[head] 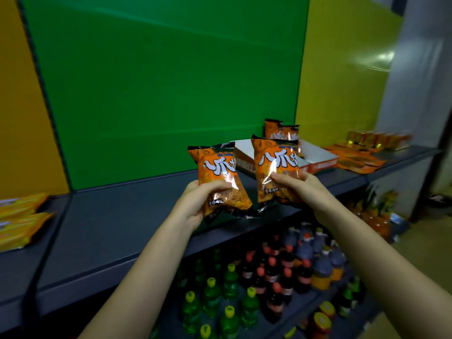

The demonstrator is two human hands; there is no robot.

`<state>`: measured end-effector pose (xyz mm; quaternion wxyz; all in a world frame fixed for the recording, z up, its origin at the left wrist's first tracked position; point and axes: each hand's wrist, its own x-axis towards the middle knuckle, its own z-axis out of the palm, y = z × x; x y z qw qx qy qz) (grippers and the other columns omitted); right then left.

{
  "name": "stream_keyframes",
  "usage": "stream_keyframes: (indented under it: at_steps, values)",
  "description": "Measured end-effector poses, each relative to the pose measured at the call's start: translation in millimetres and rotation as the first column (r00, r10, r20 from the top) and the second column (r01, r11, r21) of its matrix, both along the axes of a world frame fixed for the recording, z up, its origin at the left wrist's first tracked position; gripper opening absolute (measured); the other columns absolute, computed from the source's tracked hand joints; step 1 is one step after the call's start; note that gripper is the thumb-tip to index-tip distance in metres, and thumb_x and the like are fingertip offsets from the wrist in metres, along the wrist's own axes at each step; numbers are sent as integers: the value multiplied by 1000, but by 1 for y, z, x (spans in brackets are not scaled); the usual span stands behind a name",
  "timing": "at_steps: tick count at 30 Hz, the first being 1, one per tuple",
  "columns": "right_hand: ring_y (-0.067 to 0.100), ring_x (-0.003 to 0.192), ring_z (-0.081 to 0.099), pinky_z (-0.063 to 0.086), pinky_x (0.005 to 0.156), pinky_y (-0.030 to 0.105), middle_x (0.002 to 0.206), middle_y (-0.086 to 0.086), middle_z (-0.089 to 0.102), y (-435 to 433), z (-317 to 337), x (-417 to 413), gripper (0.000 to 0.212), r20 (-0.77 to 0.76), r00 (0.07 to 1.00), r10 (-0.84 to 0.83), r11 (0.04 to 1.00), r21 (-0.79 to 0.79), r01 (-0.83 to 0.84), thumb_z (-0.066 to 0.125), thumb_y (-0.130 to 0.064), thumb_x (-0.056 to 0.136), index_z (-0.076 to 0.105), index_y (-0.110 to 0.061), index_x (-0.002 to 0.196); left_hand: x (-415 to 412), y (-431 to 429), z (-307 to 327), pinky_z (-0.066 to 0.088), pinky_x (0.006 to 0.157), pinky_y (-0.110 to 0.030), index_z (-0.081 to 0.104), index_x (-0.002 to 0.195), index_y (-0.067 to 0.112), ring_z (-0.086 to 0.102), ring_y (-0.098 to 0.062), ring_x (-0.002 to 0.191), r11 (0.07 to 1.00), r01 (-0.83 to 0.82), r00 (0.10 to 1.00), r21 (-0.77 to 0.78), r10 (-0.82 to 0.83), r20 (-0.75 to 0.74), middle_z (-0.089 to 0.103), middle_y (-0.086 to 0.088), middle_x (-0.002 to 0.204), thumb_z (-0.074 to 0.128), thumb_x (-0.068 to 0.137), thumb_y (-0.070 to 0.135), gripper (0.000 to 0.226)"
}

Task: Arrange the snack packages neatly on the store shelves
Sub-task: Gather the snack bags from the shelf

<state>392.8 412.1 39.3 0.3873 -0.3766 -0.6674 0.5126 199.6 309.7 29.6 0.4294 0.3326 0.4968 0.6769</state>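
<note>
left hand covers the lower left of its orange snack bag; right hand hides the lower right of the other bag. that bag blocks part of the white box. yellow packs cut off by the left edge. far-right packs blurred, print unreadable. bottles dim, labels illegible.

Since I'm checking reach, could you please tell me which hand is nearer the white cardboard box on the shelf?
Right. The right hand holds its packet just in front of the box; the left hand is farther to the box's left.
</note>
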Motion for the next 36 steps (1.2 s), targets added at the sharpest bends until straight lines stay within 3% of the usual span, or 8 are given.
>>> stream_keyframes:
  at_steps: [9,14,19,22,25,31,34,36]
  values:
    - [7,84,62,42,62,18,97,-6,66,79,8,85,37,-21,997,-68,998,13,68,71,-39,77,57,-21,107,78,93,16,54,57,-20,57,119,1,68,-18,76,998,64,995,0,-64,-78,71,-11,100,73,71,4,50]
    - [7,84,58,40,63,18,99,-6,63,134,7,113,47,-31,992,-120,993,17,120,71,-43,76,54,-19,113,102,153,27,52,54,-17,61,90,11,67,-10,67,998,68,984,-10,-68,-163,70,-1,79,73,73,6,22]
    - [5,78,55,40,61,18,99,-3,58,207,21,129,60,-17,988,-153,987,55,154,69,-43,77,49,-15,126,113,224,49,44,41,-10,59,89,12,63,-2,56,1000,25,967,19,-19,-253,66,2,77,73,73,10,21]
    - [3,72,55,42,50,12,85,-9,58,243,34,133,44,-27,990,-138,987,79,139,69,-38,79,50,-19,115,113,260,62,46,45,-14,56,101,8,62,-4,62,1000,-13,957,28,21,-288,67,2,80,74,72,11,34]
    - [3,70,57,43,48,12,82,-10,58,280,38,132,38,-49,992,-119,989,82,123,69,-36,80,48,-21,107,111,297,70,42,37,-10,58,81,10,60,2,42,999,-27,955,44,39,-295,65,3,65,71,75,4,16]
    - [9,77,60,46,61,19,92,-3,63,347,43,116,55,-106,989,-98,992,67,106,72,-35,77,51,-11,122,107,358,76,46,43,-13,58,90,7,57,-6,45,996,-87,936,13,86,-341,62,1,62,72,71,0,24]
    - [16,95,56,42,79,25,126,6,58,383,44,107,82,-94,992,-87,989,108,97,73,-40,75,37,-7,141,104,383,74,47,53,-20,56,80,15,59,-11,67,992,-128,919,12,123,-374,62,1,77,71,72,-2,25]
    - [14,99,49,39,82,27,137,8,50,405,46,102,86,-100,993,-58,990,125,71,72,-39,76,29,-9,145,101,398,72,46,54,-21,55,80,16,58,-12,69,988,-152,911,22,149,-385,62,1,78,71,73,-4,26]
